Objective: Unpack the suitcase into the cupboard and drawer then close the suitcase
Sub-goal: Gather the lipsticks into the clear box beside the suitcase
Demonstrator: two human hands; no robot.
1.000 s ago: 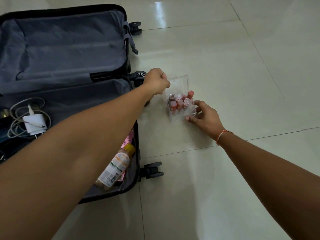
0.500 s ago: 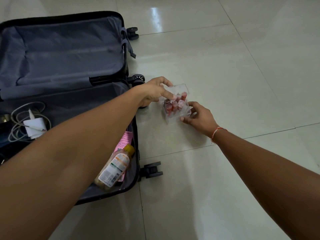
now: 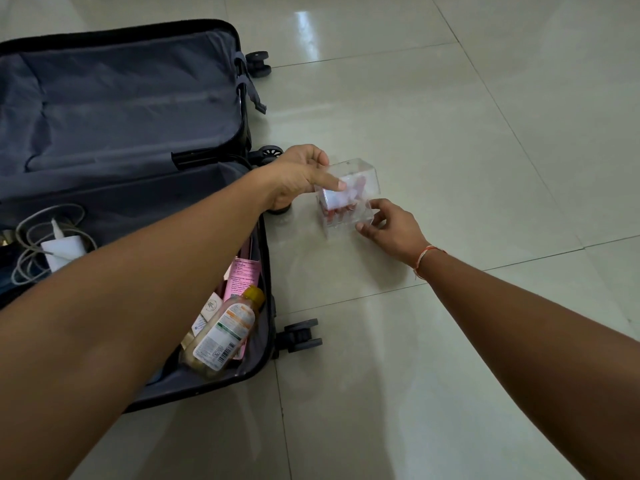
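Observation:
A black suitcase (image 3: 242,379) lies open on the tiled floor at the left, its grey lining showing. Just right of it, on the floor, stands a small clear plastic box (image 3: 360,221) with several red and pink tubes inside. My left hand (image 3: 294,178) grips the box's clear lid at the top left, thumb on its near face. My right hand (image 3: 391,226) holds the box's lower right corner with its fingertips. Inside the suitcase lie a bottle with an orange cap (image 3: 221,334), a pink packet (image 3: 242,275) and a white charger with its cable (image 3: 59,251).
Suitcase wheels (image 3: 301,336) stick out toward the box on the right side. Glossy light floor tiles stretch right and toward me. My left forearm crosses over the suitcase's lower half and hides part of its contents.
The lid stood raised behind the tubes a second ago; my left hand has brought it down over the box. My right hand has kept its hold on the base.

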